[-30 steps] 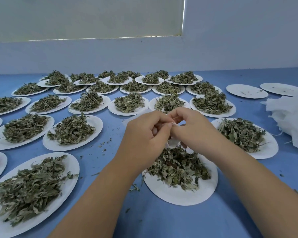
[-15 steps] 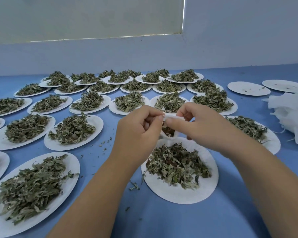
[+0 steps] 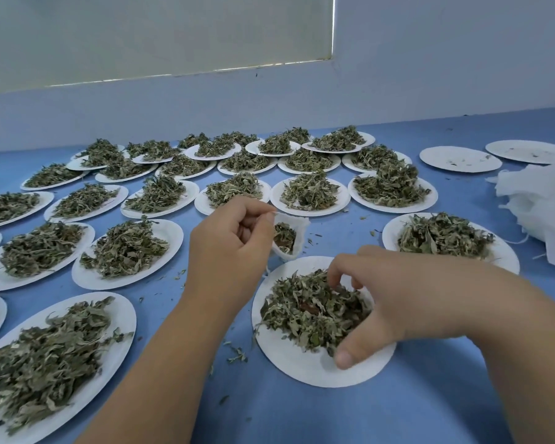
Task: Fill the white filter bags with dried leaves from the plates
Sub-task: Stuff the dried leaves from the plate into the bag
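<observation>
Counts. Filter bag in hand: 1. Heap of spare white bags (image 3: 545,219): 1, at the right edge of the blue table (image 3: 302,411); single bags in it cannot be counted. Almost bare plates: 2 (image 3: 460,159) (image 3: 529,151), far right corner. Leaf-laden plates (image 3: 127,251): at least 25, set in rows from the near left corner to the far edge. The far rows overlap, so the exact number cannot be told.

Left hand (image 3: 234,248): thumb and forefinger pinch the rim of the filter bag (image 3: 290,238), the other fingers curled in. The bag hangs above the surface just beyond the far rim of the near plate (image 3: 302,370). Its mouth is open toward the camera and some leaf is inside.

Right hand (image 3: 382,299): over the near plate, fingers curled with their tips sunk in the dried leaves (image 3: 308,312). The thumb is spread wide, its tip at the near side of the pile. Whether a clump is lifted cannot be told.

Change against half a second earlier: both hands were then at the bag's mouth. Now the right hand has let go and is down in the pile, and the left holds the bag alone. The plates and the heap lie as before.
</observation>
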A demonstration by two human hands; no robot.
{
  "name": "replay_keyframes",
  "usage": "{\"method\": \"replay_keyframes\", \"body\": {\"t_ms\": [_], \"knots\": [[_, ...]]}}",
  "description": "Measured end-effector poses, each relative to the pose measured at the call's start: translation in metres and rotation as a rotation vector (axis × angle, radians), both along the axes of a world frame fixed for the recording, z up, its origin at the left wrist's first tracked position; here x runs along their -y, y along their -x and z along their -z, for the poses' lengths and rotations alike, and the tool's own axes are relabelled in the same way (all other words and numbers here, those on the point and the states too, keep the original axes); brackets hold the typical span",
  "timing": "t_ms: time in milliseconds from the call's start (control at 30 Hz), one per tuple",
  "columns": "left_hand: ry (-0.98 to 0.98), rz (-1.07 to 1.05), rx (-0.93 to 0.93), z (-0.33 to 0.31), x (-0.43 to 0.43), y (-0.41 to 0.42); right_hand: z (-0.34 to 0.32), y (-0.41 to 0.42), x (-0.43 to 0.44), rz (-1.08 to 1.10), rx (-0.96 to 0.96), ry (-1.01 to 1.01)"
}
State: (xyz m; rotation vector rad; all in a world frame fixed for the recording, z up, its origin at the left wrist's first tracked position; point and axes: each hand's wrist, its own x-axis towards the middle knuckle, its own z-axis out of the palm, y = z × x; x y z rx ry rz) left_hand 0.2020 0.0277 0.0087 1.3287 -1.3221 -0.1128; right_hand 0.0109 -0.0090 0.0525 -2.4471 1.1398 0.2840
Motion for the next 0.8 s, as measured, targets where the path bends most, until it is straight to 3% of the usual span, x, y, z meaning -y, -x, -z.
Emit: {"method": "replay_keyframes", "body": {"t_ms": [467,800], "knots": [[-0.010,-0.018,0.004,0.002,0.002,0.001,0.015,-0.013,-0.001,-0.062,0.048,0.221],[0.006,-0.026,-0.008,0.003,0.004,-0.004,0.008,-0.002,0.018,0.001,0.198,0.047]]}}
